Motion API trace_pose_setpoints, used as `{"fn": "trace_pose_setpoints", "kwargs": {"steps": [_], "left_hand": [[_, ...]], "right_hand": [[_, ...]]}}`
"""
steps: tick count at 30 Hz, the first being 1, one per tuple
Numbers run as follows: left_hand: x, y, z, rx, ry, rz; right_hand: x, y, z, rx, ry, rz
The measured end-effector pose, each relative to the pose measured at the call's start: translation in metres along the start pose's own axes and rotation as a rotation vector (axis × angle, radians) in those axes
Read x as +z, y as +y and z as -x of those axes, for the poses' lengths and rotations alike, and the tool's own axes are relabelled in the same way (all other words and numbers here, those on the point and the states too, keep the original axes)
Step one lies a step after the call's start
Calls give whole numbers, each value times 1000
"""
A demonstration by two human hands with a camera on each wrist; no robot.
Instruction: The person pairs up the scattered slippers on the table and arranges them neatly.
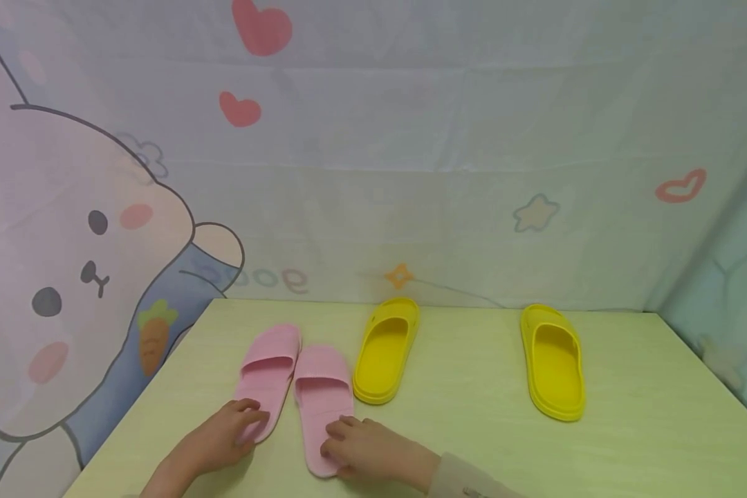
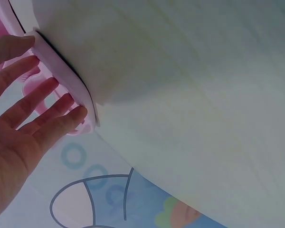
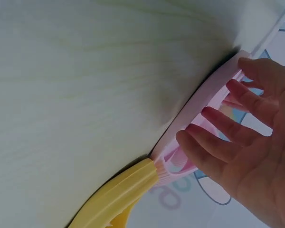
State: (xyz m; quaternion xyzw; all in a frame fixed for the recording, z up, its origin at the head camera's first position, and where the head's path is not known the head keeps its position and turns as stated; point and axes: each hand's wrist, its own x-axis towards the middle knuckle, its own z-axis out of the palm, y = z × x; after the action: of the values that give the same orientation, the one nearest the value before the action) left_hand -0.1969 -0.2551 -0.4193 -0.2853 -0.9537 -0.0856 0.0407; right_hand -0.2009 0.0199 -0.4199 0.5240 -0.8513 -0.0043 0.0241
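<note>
Two pink slippers sit side by side, toes pointing away from me. My left hand is over the heel of the left pink slipper, its fingers spread. The left wrist view shows its fingertips right at the edge of the pink sole. My right hand lies over the heel half of the right pink slipper. Seen from the right wrist, those fingers are loosely extended, tips along the sole's edge. The slippers' heels are partly hidden by the hands.
One yellow slipper stands close to the right pink slipper, near its toe. Another yellow slipper is farther right on the pale table. A printed curtain hangs behind the table's back edge.
</note>
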Motion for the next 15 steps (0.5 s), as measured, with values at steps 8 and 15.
{"fn": "trace_pose_setpoints", "kwargs": {"steps": [8, 15], "left_hand": [[0, -5, -8, 33, 8, -13], [-2, -8, -16, 33, -11, -14]], "right_hand": [[-1, 2, -10, 62, -14, 51], [-2, 5, -14, 82, 8, 130]]}}
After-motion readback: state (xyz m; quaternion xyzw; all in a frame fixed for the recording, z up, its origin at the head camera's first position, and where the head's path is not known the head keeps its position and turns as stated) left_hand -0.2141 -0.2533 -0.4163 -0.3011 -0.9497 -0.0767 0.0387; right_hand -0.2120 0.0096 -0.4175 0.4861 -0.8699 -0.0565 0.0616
